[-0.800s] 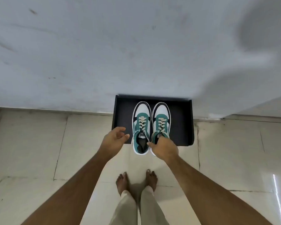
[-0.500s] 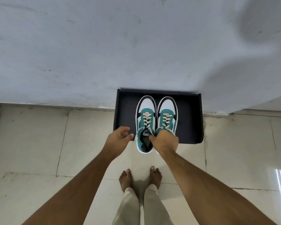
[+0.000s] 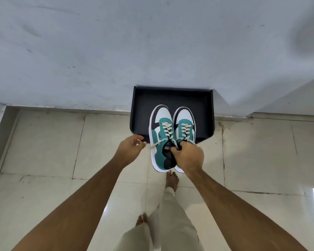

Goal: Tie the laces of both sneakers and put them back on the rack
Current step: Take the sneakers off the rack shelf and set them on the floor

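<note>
Two teal, white and black sneakers with cream laces hang side by side in the air, the left sneaker (image 3: 160,140) and the right sneaker (image 3: 185,125). My right hand (image 3: 188,154) grips both at their inner collars, near the tongues. Their toes reach over the front of the black rack (image 3: 170,98), a low open tray against the wall; their heels hang over the floor. My left hand (image 3: 131,146) hovers just left of the left sneaker, fingers curled and apart, holding nothing. The laces look loose at the top eyelets.
A pale wall (image 3: 116,51) rises behind the rack. The floor is cream tile (image 3: 49,145). My bare feet (image 3: 171,179) and light trousers (image 3: 163,223) are below the sneakers, one foot stepped back.
The sneakers have come off the rack with my right hand and moved toward me. The left hand stayed beside them. One foot has stepped back.
</note>
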